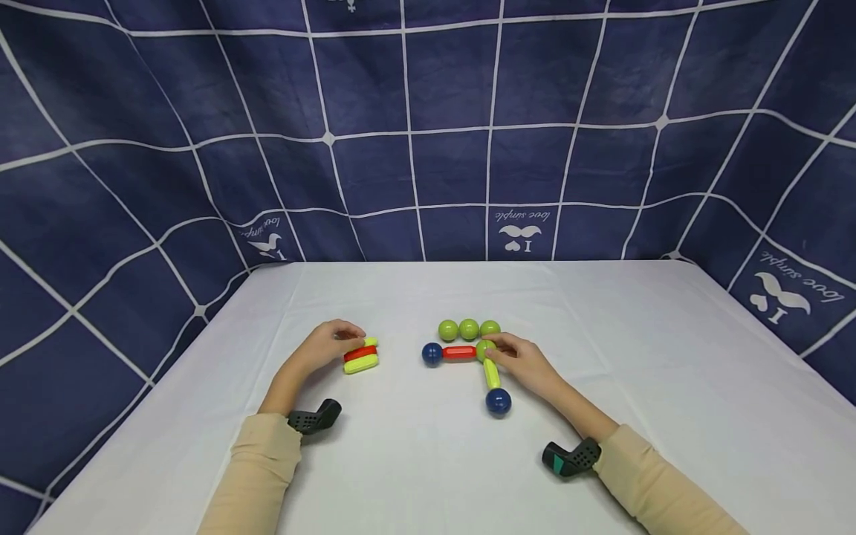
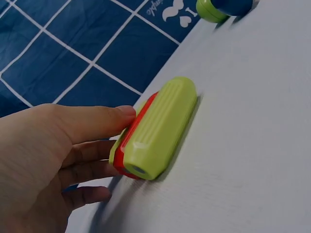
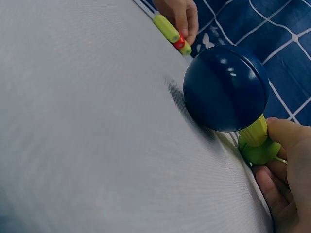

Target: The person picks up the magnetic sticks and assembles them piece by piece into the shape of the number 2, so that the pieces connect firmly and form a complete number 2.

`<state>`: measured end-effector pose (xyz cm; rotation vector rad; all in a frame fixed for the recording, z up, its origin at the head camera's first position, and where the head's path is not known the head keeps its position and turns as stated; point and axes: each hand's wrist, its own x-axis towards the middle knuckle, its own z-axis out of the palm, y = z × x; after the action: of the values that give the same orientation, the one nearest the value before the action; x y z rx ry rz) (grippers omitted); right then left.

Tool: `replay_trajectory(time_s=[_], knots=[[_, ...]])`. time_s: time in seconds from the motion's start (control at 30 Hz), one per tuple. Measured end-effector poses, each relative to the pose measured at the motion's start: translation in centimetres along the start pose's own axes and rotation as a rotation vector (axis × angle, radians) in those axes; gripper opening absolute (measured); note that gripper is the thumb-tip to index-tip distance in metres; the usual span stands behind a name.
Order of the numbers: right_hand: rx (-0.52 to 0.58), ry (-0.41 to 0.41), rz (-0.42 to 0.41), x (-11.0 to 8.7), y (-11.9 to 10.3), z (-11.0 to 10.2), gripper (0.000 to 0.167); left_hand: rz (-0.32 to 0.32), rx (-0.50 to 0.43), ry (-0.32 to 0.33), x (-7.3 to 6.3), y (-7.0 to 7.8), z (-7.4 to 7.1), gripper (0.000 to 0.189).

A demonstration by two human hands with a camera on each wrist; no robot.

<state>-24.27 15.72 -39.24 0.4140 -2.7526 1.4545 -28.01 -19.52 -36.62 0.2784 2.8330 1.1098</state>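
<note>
Three short rods lie side by side: a near yellow-green rod [image 2: 163, 128], a red rod [image 1: 360, 354] and a far yellow-green rod [image 1: 371, 342]. My left hand [image 1: 332, 342] pinches the far one, thumb on its near side and fingers behind it. Farther right, my right hand [image 1: 526, 362] grips a green ball [image 1: 484, 350] between thumb and fingers. From that ball a red rod [image 1: 459, 354] runs left to a dark blue ball [image 1: 432, 354]. A yellow-green rod [image 1: 492, 374] runs toward me to another blue ball [image 3: 226, 88], which partly hides it in the right wrist view.
Three green balls [image 1: 469, 329] stand in a row just behind the joined pieces. A white cloth [image 1: 414, 461] covers the table. Behind it hangs a dark blue curtain [image 1: 448, 171] with white grid lines. Each wrist wears a black device [image 1: 571, 457].
</note>
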Motion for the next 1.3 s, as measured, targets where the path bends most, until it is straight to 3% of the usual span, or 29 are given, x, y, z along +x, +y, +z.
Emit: replay_trajectory(time_s=[0.17, 0.4, 0.67, 0.9, 1.03, 1.3], knots=[[-0.001, -0.001, -0.001, 0.0, 0.1, 0.0, 0.038, -0.024, -0.003, -0.004, 0.3, -0.5, 0.1, 0.034], [-0.002, -0.006, 0.008, 0.2, 0.1, 0.1, 0.037, -0.039, 0.052, 0.083, 0.4, -0.7, 0.8, 0.034], [-0.005, -0.008, -0.007, 0.2, 0.2, 0.1, 0.037, 0.031, 0.219, 0.14, 0.5, -0.7, 1.4, 0.036], [-0.007, -0.017, -0.001, 0.1, 0.1, 0.1, 0.036, 0.081, 0.16, 0.188, 0.3, 0.9, 1.5, 0.035], [-0.009, -0.016, -0.013, 0.1, 0.1, 0.0, 0.037, 0.157, 0.103, 0.116, 0.2, 3.2, 1.9, 0.032], [0.003, -0.014, -0.004, 0.1, 0.1, 0.0, 0.037, 0.264, 0.077, -0.138, -1.0, 7.6, 3.5, 0.026]])
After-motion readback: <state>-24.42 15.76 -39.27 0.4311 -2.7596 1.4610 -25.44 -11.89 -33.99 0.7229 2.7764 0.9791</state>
